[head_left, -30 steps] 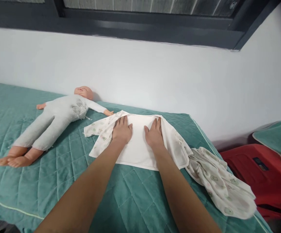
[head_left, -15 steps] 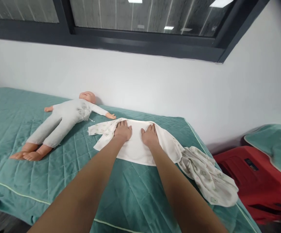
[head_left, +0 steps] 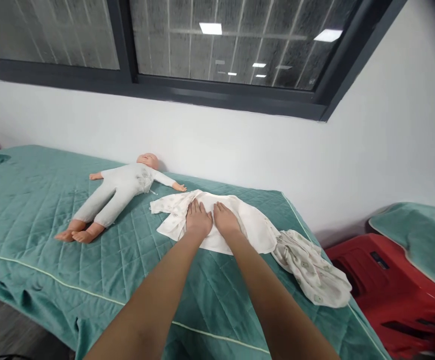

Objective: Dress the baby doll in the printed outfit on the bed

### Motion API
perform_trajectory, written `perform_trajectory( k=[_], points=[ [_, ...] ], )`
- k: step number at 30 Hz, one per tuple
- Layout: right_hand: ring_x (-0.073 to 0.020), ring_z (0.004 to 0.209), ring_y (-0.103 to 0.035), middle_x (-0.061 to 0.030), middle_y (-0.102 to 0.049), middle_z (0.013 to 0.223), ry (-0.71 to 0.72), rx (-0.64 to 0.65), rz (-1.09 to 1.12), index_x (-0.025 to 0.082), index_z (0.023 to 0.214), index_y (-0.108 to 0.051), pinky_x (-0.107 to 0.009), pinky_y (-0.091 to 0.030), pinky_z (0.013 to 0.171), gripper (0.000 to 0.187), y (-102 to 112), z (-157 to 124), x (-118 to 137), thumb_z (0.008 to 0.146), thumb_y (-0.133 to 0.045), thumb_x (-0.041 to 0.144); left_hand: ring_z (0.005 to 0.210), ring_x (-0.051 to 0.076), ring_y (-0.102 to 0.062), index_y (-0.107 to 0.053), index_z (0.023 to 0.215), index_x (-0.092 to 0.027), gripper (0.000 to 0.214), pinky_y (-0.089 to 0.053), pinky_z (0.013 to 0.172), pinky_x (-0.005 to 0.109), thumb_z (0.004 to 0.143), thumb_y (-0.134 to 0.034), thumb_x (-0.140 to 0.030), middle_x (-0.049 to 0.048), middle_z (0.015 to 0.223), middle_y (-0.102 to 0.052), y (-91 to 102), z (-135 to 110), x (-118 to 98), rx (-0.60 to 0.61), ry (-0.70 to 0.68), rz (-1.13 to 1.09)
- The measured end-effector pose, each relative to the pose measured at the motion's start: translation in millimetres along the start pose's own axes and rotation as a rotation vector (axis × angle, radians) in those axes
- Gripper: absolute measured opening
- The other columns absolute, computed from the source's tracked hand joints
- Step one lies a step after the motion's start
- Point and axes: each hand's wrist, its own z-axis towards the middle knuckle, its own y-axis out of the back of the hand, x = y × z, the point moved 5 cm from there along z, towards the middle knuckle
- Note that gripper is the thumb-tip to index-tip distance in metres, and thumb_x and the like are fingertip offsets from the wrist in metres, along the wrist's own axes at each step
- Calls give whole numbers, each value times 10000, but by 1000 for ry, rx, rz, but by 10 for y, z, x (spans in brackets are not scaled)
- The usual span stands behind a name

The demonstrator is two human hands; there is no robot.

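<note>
A white baby shirt (head_left: 258, 225) with a faint print lies spread on the green quilted cover (head_left: 100, 280), one sleeve pointing left. My left hand (head_left: 199, 218) rests flat on its middle, fingers stretched toward the wall. Close beside it, my right hand (head_left: 225, 220) also lies flat on the cloth with its fingers extended. Neither hand grips the fabric. At the shirt's right edge is a crumpled printed baby garment (head_left: 313, 270). A baby doll (head_left: 123, 182) in a whitish cloth body lies on its back to the left, one hand near the shirt's sleeve.
A white wall (head_left: 217, 145) with a dark-framed window (head_left: 217, 92) rises behind the bed. Off the right end stands a red plastic chair (head_left: 386, 285) with green cloth (head_left: 416, 235) over it. Dark floor (head_left: 10, 325) shows at lower left.
My hands have come closer together and slid nearer to me over the shirt. The shirt's far edge looks less straight. The head view has shifted, showing more window.
</note>
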Motion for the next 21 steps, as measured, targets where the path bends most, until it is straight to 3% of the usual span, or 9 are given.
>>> perform_trajectory(
  k=[6,11,16,21],
  points=[
    [-247,1496,-158,-130,-202,1616,-75,64,-8,97,1509,-319,-454,-156,1188,595,-59,-132,-74,1018,-222,418,1505,271,-161,-287,1519,-48,658,-140,1223,451,974,-195,-404,170,1611,-201,0,-182,5,30,-68,-6],
    [-260,1505,-110,-123,-119,1633,-158,111,-12,116,1539,-253,-468,-130,1190,638,-39,-301,-57,1012,-188,469,1508,272,-151,-292,1524,-84,653,-142,1221,479,965,-215,-413,149,1613,-211,45,-343,16,61,-102,-14],
    [-246,1508,-105,-104,-126,1635,-149,135,-12,155,1546,-248,-455,-127,1195,639,34,-628,46,1011,-187,501,1502,267,-180,-339,1501,-72,642,-162,1221,461,976,-223,-424,161,1603,-240,130,-583,46,72,-156,-22],
    [-282,1498,-157,-172,-208,1607,-19,71,-75,148,1524,-314,-465,-150,1191,600,150,-1130,172,1020,-240,465,1475,234,-260,-445,1432,-114,519,-241,1208,436,970,-324,-317,110,1560,-369,345,-876,156,-31,-376,-84]
  ],
)
